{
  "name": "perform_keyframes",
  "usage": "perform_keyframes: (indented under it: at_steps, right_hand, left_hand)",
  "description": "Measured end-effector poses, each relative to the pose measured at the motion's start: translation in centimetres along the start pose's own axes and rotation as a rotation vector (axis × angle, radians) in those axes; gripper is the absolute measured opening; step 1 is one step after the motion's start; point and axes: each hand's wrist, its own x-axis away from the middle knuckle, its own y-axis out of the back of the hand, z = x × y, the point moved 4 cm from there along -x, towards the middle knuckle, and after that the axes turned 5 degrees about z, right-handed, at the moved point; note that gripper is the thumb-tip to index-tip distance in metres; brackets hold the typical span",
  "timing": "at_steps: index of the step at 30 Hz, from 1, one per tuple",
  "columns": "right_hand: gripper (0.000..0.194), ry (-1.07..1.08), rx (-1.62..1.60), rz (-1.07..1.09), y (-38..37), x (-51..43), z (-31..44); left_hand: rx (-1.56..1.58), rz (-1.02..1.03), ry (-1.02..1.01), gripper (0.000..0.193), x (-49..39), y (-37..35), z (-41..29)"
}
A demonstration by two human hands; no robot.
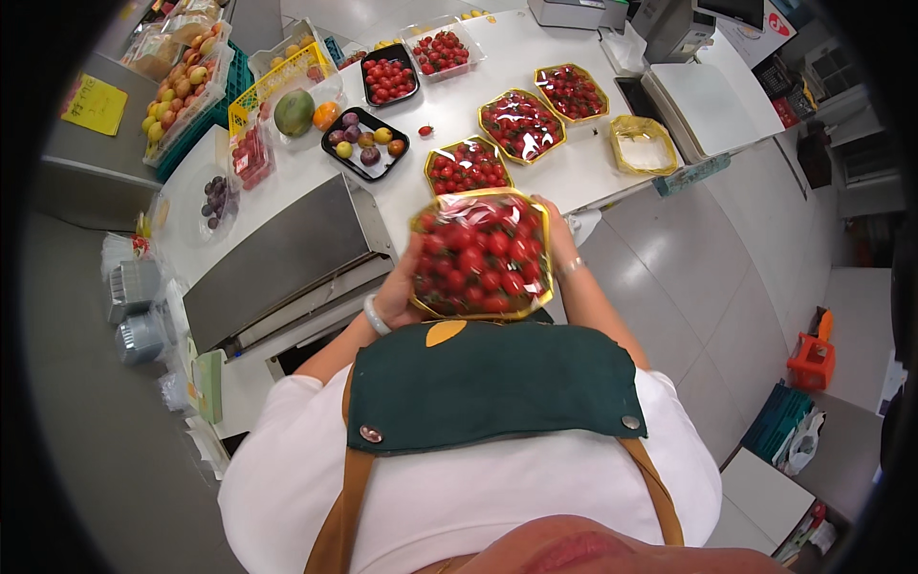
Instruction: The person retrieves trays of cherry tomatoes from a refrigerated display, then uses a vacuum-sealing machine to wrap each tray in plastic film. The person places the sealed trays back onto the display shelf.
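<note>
Between my two hands, close to my chest, is a gold-rimmed octagonal tray of cherry tomatoes (479, 258) under shiny clear film. My left hand (403, 281) grips its left side and my right hand (558, 224) its right side, some fingers hidden by the tray. Just beyond it on the white counter sits a similar tray of tomatoes (467, 169). Two more gold-rimmed tomato trays, a middle one (522, 128) and a far one (571, 93), stand further to the right. A gold-rimmed tray without tomatoes (642, 146) lies by the counter's right edge.
A black tray of plums (368, 156), a loose tomato (426, 131), a green mango (294, 113) and a black tomato tray (388, 77) lie on the counter (416, 204). A metal-topped wrapping machine (287, 258) is front left. Weighing scales (710, 104) stand right.
</note>
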Motion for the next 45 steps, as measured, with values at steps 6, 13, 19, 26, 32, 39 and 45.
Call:
perform_keyframes:
  at_steps: [6,13,19,26,32,39,45]
  right_hand:
    - [0.029,0.158,0.502,-0.160,-0.3,-5.5,-2.2]
    - [0.015,-0.246,-0.126,0.218,-4.1,-1.5,3.6]
    - [0.013,-0.312,-0.233,0.668,-6.6,4.6,11.3]
    - [0.024,-0.311,0.164,0.877,-2.6,3.8,13.7]
    - [0.044,-0.304,-0.036,0.030,8.4,-6.5,9.7]
    - [0.043,0.337,0.566,-0.233,8.1,-15.4,3.8]
    - [0.043,-0.008,-0.191,0.093,4.8,-13.5,4.6]
  left_hand:
    - [0.088,-0.161,-0.495,0.076,4.5,1.9,-6.4]
    - [0.059,-0.363,-0.832,0.071,7.5,3.4,-10.9]
    - [0.083,-0.049,-0.884,0.067,1.1,3.2,-14.3]
    - [0.109,0.128,-0.700,0.055,-8.0,-1.0,-13.5]
    - [-0.010,0.088,-0.677,0.059,-9.8,-2.3,-12.9]
    - [-0.066,0.011,-0.695,0.062,-8.6,-1.6,-12.2]
    - [-0.067,0.013,-0.747,0.061,-7.2,-1.4,-11.7]
